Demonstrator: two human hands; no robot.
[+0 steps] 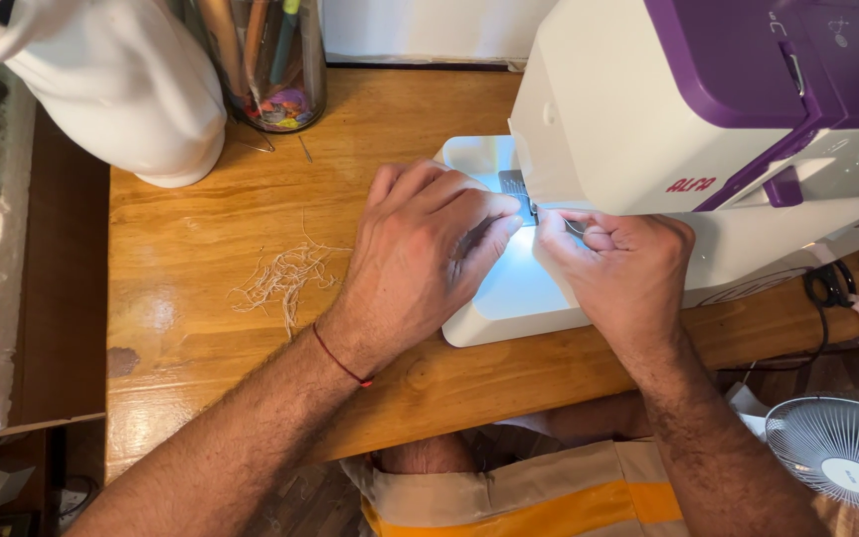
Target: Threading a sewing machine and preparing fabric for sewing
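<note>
Wooden table (201,259), sewing machine (648,109), thread tangle (285,278), white jug (121,89), glass jar (270,60)

a home sewing corner: a white and purple sewing machine (708,129) on a wooden bench (211,259), loose thread scraps (285,273) centre left, a jar of pencils (270,60) at the top.

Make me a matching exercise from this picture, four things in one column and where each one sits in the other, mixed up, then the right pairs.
1. left hand
2. loose thread tangle
3. glass jar
4. small fan

A. bottom right, below the table edge
B. back of the table, holding pencils
C. on the lit sewing machine bed
D. bare wood, left of the machine

Pairs: 1-C, 2-D, 3-B, 4-A
</note>
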